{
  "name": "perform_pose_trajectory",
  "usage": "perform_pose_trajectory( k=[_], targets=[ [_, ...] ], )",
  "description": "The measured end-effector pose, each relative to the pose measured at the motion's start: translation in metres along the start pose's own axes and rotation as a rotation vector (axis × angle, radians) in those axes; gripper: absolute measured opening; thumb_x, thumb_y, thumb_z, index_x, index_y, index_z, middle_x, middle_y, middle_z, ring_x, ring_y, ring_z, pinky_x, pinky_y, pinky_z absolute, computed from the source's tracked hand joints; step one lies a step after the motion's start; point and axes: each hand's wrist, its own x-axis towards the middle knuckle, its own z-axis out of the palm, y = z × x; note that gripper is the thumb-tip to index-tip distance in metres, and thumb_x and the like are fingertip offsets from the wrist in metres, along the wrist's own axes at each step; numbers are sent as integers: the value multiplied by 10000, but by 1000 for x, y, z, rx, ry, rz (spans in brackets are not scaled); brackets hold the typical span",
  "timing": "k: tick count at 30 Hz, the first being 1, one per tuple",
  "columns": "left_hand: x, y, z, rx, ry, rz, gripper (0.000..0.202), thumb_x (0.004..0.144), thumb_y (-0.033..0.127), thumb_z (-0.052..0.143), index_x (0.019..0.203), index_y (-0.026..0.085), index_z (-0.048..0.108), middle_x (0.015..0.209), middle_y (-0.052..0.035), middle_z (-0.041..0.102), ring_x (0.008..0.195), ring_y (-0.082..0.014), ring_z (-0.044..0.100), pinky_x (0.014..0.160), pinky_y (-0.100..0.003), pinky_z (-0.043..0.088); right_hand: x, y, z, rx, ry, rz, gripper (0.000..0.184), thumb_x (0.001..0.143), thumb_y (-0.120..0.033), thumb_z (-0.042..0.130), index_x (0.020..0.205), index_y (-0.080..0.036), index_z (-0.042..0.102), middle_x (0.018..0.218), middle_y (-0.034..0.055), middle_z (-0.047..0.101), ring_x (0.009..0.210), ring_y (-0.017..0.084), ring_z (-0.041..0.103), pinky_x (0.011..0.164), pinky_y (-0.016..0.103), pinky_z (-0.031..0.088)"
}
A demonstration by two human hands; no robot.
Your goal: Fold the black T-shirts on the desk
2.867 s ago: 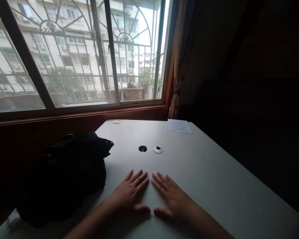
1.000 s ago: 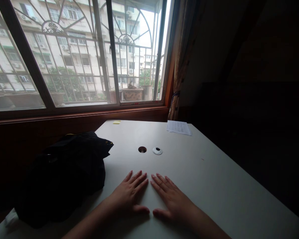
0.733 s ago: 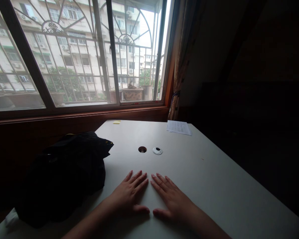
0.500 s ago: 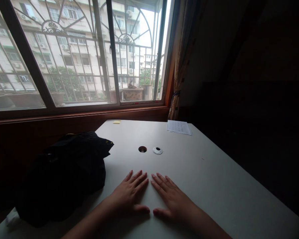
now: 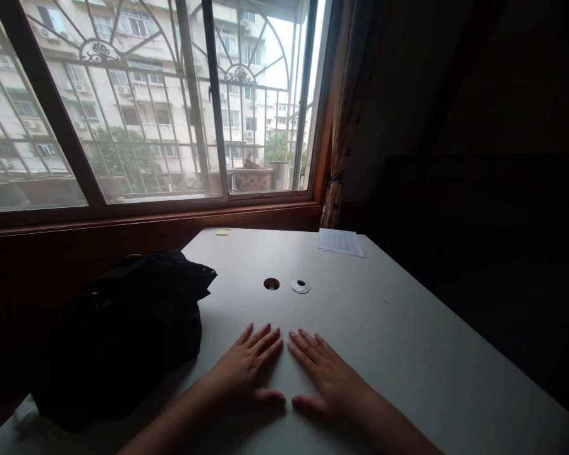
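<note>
My left hand [image 5: 245,373] lies flat, palm down, on the white table [image 5: 408,354], fingers spread and holding nothing. My right hand [image 5: 329,376] rests flat beside it, also palm down with nothing in it; the two thumbs almost meet. A heap of black cloth [image 5: 123,328] lies on the table just left of my left hand, not touching it. Beyond my fingertips the tabletop has a round cable hole [image 5: 272,284] and a white round cap [image 5: 300,286] lying next to it.
A printed sheet of paper [image 5: 340,241] lies at the table's far right corner and a small yellow note [image 5: 222,232] at the far edge. A barred window [image 5: 146,107] with a wooden sill [image 5: 152,218] runs behind the table; a curtain [image 5: 344,114] hangs at its right. The room to the right is dark.
Both hands stay flat in the same place. Only the view shifts very slightly.
</note>
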Motion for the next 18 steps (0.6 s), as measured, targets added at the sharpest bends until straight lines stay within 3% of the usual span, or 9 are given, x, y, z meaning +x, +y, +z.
perform_pose_trajectory(
  k=[2, 5, 7, 9, 13, 16, 18],
  targets=[
    [0, 0, 0, 7, 12, 8, 983, 873, 807, 482, 1613, 248, 158, 1654, -108, 182, 1519, -370, 162, 1239, -595, 115, 0, 0, -1, -2, 14, -7, 893, 908, -700, 524, 1613, -289, 160, 1671, 56, 179, 1530, 347, 166, 1245, 569, 144],
    [0, 2, -1, 23, 39, -2, 888, 920, 752, 471, 1608, 263, 193, 1643, -92, 248, 1508, -356, 223, 1236, -578, 178, 0, 0, -5, 6, 128, -34, 673, 953, -555, 549, 1543, -263, 410, 1561, 93, 448, 1445, 331, 378, 1201, 540, 293],
    [0, 3, -5, 51, 86, -32, 770, 970, 669, 471, 1591, 265, 260, 1616, -83, 332, 1479, -332, 318, 1221, -551, 261, -1, 0, -7, 21, 258, -39, 440, 995, -408, 508, 1393, -238, 589, 1342, 114, 646, 1248, 289, 575, 1084, 483, 449],
    [-1, 2, -13, 110, 184, -78, 623, 1005, 553, 490, 1542, 257, 377, 1568, -76, 430, 1424, -307, 424, 1193, -521, 339, -2, 1, -8, 34, 388, -11, 334, 1016, -309, 453, 1258, -224, 666, 1087, 109, 717, 1004, 249, 660, 914, 427, 540],
    [-14, -7, -49, 289, 502, -215, 386, 1020, 329, 486, 1391, 256, 561, 1433, -57, 587, 1348, -277, 505, 1154, -492, 396, -4, 3, -8, 51, 544, 57, 314, 1021, -277, 415, 1170, -225, 686, 851, 72, 668, 765, 215, 645, 730, 376, 553],
    [-36, -15, -89, 438, 739, -340, 367, 1010, 305, 501, 1368, 257, 566, 1407, -63, 601, 1378, -295, 460, 1175, -530, 340, -4, 3, -8, 61, 577, 74, 311, 1018, -283, 414, 1169, -229, 681, 850, 70, 664, 763, 215, 650, 734, 373, 559],
    [-54, -22, -113, 552, 828, -477, 403, 1003, 335, 506, 1390, 228, 537, 1430, -88, 574, 1418, -331, 394, 1191, -592, 264, -4, 3, -9, 77, 589, 81, 311, 1017, -279, 416, 1190, -227, 670, 857, 69, 663, 773, 217, 653, 737, 373, 563]
  ],
)
